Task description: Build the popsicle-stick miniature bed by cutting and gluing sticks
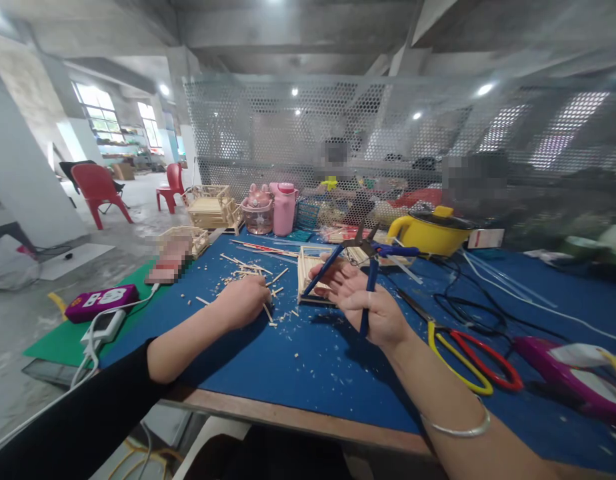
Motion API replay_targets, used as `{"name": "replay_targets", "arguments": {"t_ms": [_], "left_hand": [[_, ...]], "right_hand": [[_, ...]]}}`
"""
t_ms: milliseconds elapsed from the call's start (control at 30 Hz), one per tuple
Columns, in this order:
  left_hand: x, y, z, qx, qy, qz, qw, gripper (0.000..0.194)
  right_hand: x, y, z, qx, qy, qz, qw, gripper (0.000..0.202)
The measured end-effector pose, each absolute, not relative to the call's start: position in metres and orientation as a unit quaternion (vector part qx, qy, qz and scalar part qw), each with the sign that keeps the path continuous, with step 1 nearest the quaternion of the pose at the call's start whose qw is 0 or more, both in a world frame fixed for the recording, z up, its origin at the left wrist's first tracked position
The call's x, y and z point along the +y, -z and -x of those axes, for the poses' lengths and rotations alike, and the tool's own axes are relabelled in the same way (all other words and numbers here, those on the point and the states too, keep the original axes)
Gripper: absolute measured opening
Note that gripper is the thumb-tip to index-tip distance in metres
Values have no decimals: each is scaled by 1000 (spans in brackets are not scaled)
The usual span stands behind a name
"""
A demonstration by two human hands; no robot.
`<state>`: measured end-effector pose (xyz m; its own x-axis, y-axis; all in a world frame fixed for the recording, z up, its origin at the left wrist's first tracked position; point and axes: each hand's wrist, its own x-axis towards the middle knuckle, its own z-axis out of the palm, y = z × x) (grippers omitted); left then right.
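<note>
My left hand [245, 301] is curled closed, low over a scatter of thin wooden sticks [248, 269]. One stick [268, 313] pokes out below its fingers, whose tips are hidden. My right hand [373, 303], palm up, holds pliers [369, 265] with blue handles. Their handles are spread and the jaws are apart, pointing up and away, with nothing between them. Behind this hand, partly covered by it, a small frame of wooden sticks [313, 277] rests on the blue table mat [288, 380].
Scissors [468, 360] with yellow and red handles lie at right, beside black cables [463, 300]. A yellow pot [433, 233], a pink flask [284, 208] and a wooden stick model [208, 208] stand at the back. Left are a phone [169, 260] and a purple box [101, 303].
</note>
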<state>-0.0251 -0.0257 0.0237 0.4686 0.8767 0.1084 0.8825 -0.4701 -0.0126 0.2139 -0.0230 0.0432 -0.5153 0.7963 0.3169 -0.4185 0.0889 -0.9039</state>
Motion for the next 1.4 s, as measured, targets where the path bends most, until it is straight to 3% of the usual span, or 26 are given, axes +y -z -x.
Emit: {"name": "replay_targets", "arguments": {"t_ms": [367,600,700,833,1033,1400], "left_hand": [[-11,-11,32,-448,101,887,-48,22],[10,-17,32,-496,352,784,-128,15],[23,-23,15,-464,526,642,-310,26],[19,-29,-13,-432,581,563,-398,31],[-24,-27,-22,-370,559,504,-545,41],[-35,-29,-20,-386,545,508,-544,40]], "right_hand": [[-28,-51,-217,-610,-578,221,495,61],[-22,-47,-219,-600,-581,218,506,58],[-20,-52,-225,-577,-567,219,546,51],[-17,-51,-229,-550,-550,250,577,49],[-24,-45,-222,-633,-503,354,470,60],[-37,-42,-224,-830,-163,476,239,66]]}}
